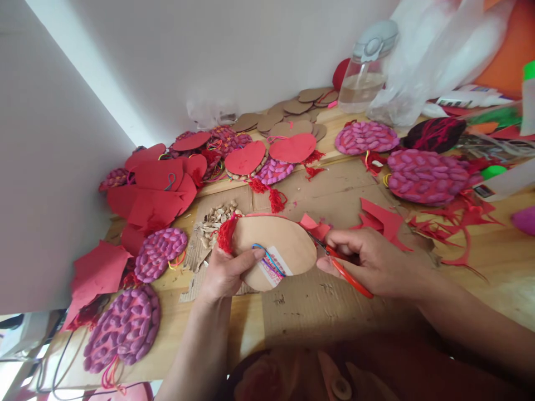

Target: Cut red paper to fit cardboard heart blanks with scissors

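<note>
My left hand grips a rounded cardboard heart by its left side, thumb pressed on the face. A blue and purple cord lies across the cardboard under my thumb, over a white printed label. At the upper left of the piece hangs a red yarn tassel, and red paper edges its top. My right hand is closed round red-handled scissors. Their blades meet the right edge of the heart, next to a scrap of red paper.
Purple shell-covered pieces lie left and right. Red paper hearts pile up at the back left, with bare cardboard hearts along the wall. A water bottle and plastic bags stand back right. Red offcuts and nutshells flank the cardboard mat.
</note>
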Available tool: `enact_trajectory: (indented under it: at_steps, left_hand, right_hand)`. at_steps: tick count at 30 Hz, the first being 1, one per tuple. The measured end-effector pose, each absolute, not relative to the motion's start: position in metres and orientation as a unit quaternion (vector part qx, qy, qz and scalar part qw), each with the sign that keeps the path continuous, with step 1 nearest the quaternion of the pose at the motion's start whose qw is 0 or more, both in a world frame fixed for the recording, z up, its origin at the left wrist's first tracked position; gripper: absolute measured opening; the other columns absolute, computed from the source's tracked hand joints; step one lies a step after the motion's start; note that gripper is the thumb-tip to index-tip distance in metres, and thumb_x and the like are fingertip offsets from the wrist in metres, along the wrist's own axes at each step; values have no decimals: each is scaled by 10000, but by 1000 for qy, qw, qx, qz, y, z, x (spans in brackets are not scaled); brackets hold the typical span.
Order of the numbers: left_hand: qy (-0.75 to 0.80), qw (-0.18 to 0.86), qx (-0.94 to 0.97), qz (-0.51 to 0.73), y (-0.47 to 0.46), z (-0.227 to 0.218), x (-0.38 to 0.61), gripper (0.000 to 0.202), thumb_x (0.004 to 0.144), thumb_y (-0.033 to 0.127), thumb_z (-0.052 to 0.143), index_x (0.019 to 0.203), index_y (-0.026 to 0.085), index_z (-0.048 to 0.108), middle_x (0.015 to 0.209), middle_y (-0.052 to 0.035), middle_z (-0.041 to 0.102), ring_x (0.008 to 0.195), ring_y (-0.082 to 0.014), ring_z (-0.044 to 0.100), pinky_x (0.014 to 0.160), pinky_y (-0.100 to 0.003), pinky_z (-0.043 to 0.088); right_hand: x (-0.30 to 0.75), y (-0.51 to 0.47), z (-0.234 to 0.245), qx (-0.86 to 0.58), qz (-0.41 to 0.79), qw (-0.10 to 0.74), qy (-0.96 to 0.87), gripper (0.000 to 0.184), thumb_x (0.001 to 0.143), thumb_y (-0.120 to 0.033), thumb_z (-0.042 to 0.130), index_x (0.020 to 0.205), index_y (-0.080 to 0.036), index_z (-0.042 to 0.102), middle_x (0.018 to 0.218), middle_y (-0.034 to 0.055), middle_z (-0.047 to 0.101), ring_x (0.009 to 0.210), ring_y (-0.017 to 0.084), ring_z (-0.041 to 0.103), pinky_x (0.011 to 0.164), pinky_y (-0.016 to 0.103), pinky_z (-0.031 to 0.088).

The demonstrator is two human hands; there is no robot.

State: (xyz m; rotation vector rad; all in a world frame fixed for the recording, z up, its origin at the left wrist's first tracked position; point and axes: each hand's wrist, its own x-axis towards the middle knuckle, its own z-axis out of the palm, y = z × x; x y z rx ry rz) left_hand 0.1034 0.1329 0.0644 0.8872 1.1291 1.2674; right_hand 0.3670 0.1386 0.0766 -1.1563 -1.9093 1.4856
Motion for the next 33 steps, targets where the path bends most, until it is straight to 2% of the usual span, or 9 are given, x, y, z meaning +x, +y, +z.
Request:
enact_trajectory:
  at_steps: [5,11,15,24,30,33]
  left_hand:
    - [478,582,377,540,133,68,104,505,574,214,902,1045,197,722,851,-69,772,809,-314,754,791,-449,640]
    - [474,582,373,546,134,69,105,545,560,207,905,1074,190,723,912,-82,772,845,-329,755,832,-460,628]
    - [468,593,374,538,133,68,106,546,580,208,895,1096,184,717,917,-81,774,841,-323,756,844,-456,623]
    - [472,596,372,532,133,67,107,624,565,221,902,1152,192,694,905,-80,772,846,-324,754,834,-461,618]
    - [470,596,384,525,133,67,106,500,582,225,890,1048,184,714,890,-77,772,867,-313,747,820,-426,625]
    - [471,594,379,531,132,67,106,554,580,207,891,1100,186,699,871,-68,772,817,-294,751,802,-417,630]
  right_hand:
    - [366,139,81,-415,535,233,-698,430,879,-356,672,653,-222,331,548,-84,323,507,77,260,460,243,181]
    - [368,139,79,-408,516,243,-713,446,886,-346,668,657,-222,306,555,-83,312,523,77,243,470,249,179]
    - [368,138,76,-417,515,242,-709,414,880,-348,682,676,-218,346,563,-85,321,524,75,263,468,240,198]
    - [364,136,74,-409,584,236,-660,419,883,-430,666,681,-217,365,572,-82,332,513,72,286,450,228,205]
    - [365,137,81,-424,528,245,-694,463,884,-421,663,645,-216,325,549,-83,305,507,69,249,445,232,185]
    - [366,137,83,-421,525,245,-698,456,887,-410,663,649,-216,326,551,-82,304,516,72,246,451,235,191]
